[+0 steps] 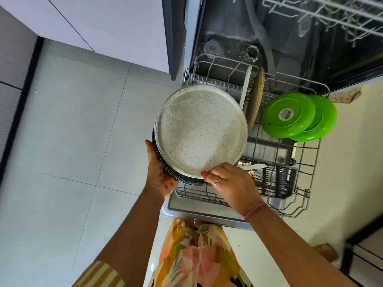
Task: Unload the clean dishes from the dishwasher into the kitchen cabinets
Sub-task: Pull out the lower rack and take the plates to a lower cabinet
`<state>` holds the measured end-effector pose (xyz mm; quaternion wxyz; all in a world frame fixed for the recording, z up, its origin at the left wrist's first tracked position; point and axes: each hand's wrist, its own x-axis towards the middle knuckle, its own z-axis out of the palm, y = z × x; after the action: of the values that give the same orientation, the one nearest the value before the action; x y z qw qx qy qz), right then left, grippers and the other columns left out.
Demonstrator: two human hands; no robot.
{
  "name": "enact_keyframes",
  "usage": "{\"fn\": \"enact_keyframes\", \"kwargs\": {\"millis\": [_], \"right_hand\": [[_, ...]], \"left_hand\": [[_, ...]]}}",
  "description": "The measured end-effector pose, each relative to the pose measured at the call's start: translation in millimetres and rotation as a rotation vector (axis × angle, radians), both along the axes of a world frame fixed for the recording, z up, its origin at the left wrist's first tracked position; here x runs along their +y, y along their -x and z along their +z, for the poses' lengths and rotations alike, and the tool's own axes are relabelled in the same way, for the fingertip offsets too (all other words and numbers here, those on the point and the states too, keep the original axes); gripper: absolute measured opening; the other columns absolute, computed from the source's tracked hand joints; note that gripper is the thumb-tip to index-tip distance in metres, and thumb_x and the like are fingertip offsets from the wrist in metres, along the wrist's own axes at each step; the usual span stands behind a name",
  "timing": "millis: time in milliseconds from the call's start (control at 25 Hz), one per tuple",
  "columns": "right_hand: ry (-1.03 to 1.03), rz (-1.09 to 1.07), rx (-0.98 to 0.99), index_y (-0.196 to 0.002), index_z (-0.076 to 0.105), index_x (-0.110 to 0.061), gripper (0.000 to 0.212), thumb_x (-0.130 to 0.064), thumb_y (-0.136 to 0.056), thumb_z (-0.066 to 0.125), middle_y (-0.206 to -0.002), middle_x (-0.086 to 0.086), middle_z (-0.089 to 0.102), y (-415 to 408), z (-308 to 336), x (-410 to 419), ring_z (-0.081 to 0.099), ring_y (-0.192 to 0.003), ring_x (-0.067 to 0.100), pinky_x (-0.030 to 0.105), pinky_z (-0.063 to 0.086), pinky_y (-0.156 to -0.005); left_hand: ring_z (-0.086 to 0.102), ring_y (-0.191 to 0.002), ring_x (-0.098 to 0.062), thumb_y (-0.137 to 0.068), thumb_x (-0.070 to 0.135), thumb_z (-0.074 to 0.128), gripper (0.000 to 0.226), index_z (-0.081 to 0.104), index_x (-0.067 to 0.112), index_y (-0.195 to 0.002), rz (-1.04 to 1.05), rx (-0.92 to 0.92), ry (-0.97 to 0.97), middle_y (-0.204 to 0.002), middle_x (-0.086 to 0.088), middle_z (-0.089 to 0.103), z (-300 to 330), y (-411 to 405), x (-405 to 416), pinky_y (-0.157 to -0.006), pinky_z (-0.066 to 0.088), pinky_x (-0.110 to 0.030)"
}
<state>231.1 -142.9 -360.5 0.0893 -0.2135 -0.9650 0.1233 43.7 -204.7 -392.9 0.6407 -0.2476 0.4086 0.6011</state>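
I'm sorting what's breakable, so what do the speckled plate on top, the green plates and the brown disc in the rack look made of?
Speckled plate: likely glazed stoneware or melamine, a matte cream surface with fine flecks; the look leaves it open. Green plates: probably plastic, bright, glossy, with a barcode sticker. Brown disc: seems woven fibre, coarse and dull.

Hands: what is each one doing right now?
Left hand: holds the dark plate from below, under the speckled plate.
Right hand: pinches the speckled plate's near rim.

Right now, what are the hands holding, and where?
Two stacked plates: the left hand cups the dark plate at its left edge; the right hand pinches the speckled white plate at its near rim.
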Motion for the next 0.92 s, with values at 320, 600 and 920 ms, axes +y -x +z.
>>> {"fn": "enact_keyframes", "kwargs": {"millis": [320,600,920], "right_hand": [[0.043,0.071,-0.105,-0.093,0.076,-0.024,0.021,-0.019,-0.072,0.082,-0.077,-0.009,0.066,3.8,12.4,-0.3,0.061,-0.071,0.014,0.025,0.052,-0.058],[0.117,0.071,-0.136,-0.097,0.076,-0.024,0.03,-0.018,-0.069,0.084,-0.084,-0.008,0.068,-0.5,6.0,-0.1,0.063,-0.076,0.014,0.027,0.053,-0.063],[0.362,-0.375,0.287,-0.092,0.07,-0.01,0.016,-0.023,-0.092,0.061,-0.088,0.001,0.068,14.4,13.4,53.3,0.063,-0.08,0.013,0.026,0.053,-0.071]], "left_hand": [[0.058,-0.119,-0.034,-0.081,0.08,0.031,0.082,0.055,0.021,-0.133,0.06,-0.028,-0.04,-0.131,-0.013,0.06,1.7,-5.5,7.4,-0.102,0.041,-0.056],[0.058,-0.118,-0.036,-0.078,0.081,0.034,0.085,0.057,0.02,-0.131,0.084,-0.085,-0.067,-0.13,-0.014,0.06,-3.5,-1.3,5.7,-0.1,0.042,-0.059],[0.056,-0.121,-0.035,-0.077,0.079,0.042,0.078,0.063,0.022,-0.126,0.133,-0.078,0.001,-0.132,-0.012,0.06,-16.1,1.5,6.9,-0.106,0.036,-0.058]]}}
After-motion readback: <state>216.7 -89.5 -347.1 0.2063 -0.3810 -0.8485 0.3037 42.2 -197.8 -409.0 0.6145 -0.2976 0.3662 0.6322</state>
